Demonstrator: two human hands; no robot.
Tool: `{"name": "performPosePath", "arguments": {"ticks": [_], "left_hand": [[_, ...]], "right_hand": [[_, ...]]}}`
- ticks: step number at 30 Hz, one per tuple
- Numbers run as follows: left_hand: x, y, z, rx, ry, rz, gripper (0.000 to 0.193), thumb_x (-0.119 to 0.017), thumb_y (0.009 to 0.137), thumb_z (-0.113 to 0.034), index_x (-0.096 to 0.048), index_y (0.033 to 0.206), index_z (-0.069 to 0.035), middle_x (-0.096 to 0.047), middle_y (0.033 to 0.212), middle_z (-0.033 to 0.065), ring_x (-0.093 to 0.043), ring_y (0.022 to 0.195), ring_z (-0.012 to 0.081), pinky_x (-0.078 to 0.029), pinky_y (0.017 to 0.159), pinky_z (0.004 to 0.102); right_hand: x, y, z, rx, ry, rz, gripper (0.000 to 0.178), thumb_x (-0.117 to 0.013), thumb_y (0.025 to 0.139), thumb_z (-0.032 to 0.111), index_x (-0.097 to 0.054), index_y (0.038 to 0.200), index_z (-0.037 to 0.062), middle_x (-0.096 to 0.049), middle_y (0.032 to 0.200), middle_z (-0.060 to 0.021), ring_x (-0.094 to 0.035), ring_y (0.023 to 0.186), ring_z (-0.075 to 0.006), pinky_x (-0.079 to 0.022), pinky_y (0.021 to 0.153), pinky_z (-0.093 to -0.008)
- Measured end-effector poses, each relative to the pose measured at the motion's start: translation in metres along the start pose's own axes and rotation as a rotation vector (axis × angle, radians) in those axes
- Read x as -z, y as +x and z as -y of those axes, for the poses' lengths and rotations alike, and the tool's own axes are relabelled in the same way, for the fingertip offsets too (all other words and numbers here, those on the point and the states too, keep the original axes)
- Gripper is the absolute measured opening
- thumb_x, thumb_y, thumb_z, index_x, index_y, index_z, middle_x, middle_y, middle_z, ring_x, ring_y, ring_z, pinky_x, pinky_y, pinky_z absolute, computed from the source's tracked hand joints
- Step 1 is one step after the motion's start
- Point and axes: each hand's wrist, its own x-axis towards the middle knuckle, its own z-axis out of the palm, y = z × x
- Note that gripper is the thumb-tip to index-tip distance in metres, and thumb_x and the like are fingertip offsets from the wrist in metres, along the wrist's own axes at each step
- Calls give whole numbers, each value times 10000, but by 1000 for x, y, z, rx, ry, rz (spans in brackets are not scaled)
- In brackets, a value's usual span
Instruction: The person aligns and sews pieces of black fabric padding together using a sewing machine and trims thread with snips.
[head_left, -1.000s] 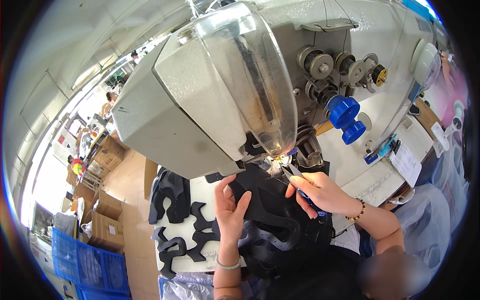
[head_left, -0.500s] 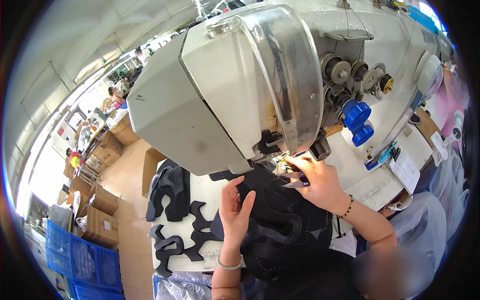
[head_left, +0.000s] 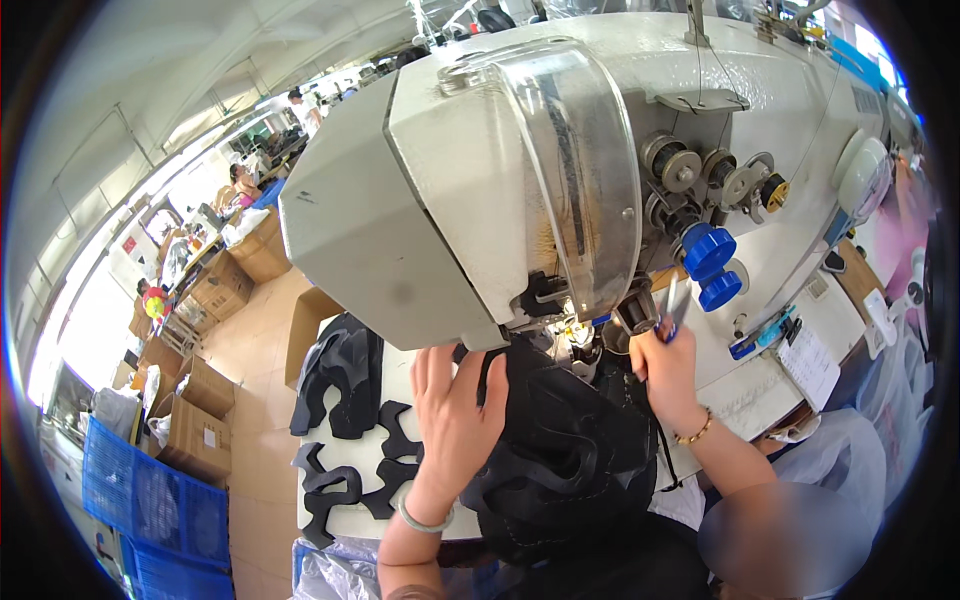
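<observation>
My left hand (head_left: 455,418) lies at the left edge of the black fabric piece (head_left: 560,450), under the sewing machine head. Its fingers are stretched out and apart, with black material showing between thumb and forefinger; the fingertips are partly hidden by the machine. My right hand (head_left: 668,370) is closed around a pair of scissors (head_left: 677,303), whose blades point up beside the blue tension knobs. The fabric, curved and with pale stitch lines, spreads from the lit needle area (head_left: 578,338) down toward my lap.
Cut black pieces (head_left: 335,375) lie on the white table (head_left: 400,365) at left. A large sewing machine (head_left: 400,210) fills the upper middle. Blue crates (head_left: 155,500) and cardboard boxes (head_left: 200,430) stand on the floor at left. A written sheet (head_left: 808,355) lies at right.
My right hand has moved right and slightly down, away from the needle area, with the scissors now upright. My left hand has shifted up and left onto the fabric edge. The view has tilted slightly.
</observation>
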Motion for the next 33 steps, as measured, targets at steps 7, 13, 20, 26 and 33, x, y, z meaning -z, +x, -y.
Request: {"name": "performPosePath", "arguments": {"ticks": [7,13,20,26,33], "left_hand": [[-9,29,23,153,-370,432,197,-605,833,-127,-614,948,33,-637,877,198,-582,861,370,-453,767,408],[-30,22,38,139,-623,405,226,-612,863,-145,-616,1023,15,-657,873,112,-596,771,184,-474,698,309],[-41,16,39,253,-709,455,212,-598,870,-112,-606,1036,20,-647,932,95,-584,857,164,-468,755,301],[-40,14,37,215,-638,311,150,-637,797,-110,-633,864,24,-634,779,162,-597,746,340,-465,665,382],[-37,14,38,134,-531,375,224,-591,855,-114,-589,1017,40,-636,948,171,-599,863,299,-464,768,349]], "right_hand": [[12,87,-9,-475,472,450,87,-563,836,8,-520,810,79,-523,719,-45,-518,564,-159,-396,418,-267],[2,110,-29,-538,381,417,43,-555,858,93,-584,883,75,-558,756,-24,-560,660,-150,-451,509,-275],[13,108,-22,-512,191,516,79,-560,860,118,-597,912,71,-569,770,-16,-564,679,-137,-453,536,-264],[25,115,-20,-508,29,620,113,-564,861,139,-608,936,68,-578,782,-10,-567,695,-126,-455,560,-254],[70,129,5,-488,-184,728,153,-569,863,164,-620,965,64,-588,796,-3,-571,714,-112,-457,587,-242]]}}
